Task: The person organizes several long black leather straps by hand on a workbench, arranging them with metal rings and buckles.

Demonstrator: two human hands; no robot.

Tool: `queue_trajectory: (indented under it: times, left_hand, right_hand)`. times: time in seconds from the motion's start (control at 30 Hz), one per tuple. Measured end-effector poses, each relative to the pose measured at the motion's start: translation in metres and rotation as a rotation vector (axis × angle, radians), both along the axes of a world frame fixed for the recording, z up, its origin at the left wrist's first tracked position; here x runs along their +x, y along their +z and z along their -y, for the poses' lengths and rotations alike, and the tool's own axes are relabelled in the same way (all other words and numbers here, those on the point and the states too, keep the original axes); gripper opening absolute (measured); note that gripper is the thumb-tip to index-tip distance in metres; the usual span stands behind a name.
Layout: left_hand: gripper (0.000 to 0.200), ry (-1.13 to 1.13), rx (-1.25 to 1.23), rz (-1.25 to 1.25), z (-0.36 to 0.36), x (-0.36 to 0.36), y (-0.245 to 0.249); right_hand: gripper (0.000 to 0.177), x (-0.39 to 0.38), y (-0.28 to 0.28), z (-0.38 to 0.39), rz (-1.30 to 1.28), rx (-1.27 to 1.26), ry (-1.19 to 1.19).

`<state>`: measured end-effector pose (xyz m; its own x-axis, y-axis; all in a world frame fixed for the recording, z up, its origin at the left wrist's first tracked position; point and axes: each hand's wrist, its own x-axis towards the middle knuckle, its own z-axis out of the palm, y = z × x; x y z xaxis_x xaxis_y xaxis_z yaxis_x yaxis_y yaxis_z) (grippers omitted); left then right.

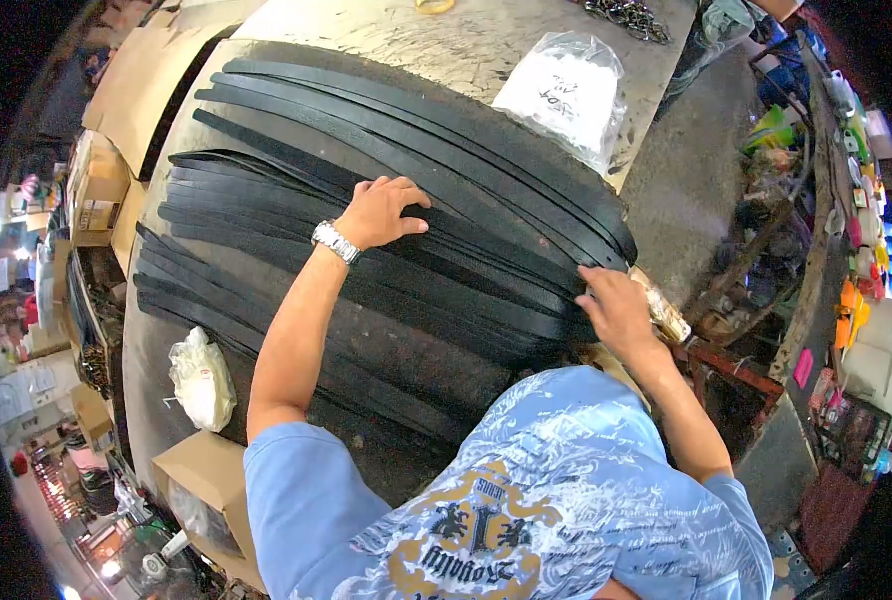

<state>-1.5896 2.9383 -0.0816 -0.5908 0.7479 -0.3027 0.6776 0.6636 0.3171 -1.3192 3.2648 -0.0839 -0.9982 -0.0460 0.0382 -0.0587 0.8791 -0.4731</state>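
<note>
Many long black strips, leather-like in look, lie side by side over the dark work surface. My left hand rests palm down on the middle bundle of black strips, its fingers stretched and the thumb apart. A metal-band watch is on that wrist. At the right ends of the strips is my right hand, thumb and forefinger apart, touching the strip ends. Its other fingers are partly hidden. Beyond both hands, a separate group of black strips curves along the far side.
A clear plastic bag with white contents and handwriting lies at the far right. Near my left arm are a whitish plastic bag and an open cardboard box. A metal chain lies at the back. Cluttered shelving stands right.
</note>
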Motion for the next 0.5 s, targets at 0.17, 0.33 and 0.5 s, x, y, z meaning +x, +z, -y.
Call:
queue_trajectory:
  times: [0.17,0.33,0.5]
  left_hand:
    - [0.046,0.049,-0.074,0.022,-0.009,0.006,0.01]
    - [0.042,0.003,-0.158,0.023,-0.012,-0.005,0.008]
    - [0.029,0.148,-0.005,-0.072,-0.023,-0.008,-0.006]
  right_hand:
    - [0.046,-0.017,-0.007,0.019,-0.008,0.1,0.032]
    - [0.037,-0.035,-0.002,-0.001,0.267,-0.171,-0.053]
    - [0.033,-0.039,-0.032,-0.03,0.4,-0.642,-0.254]
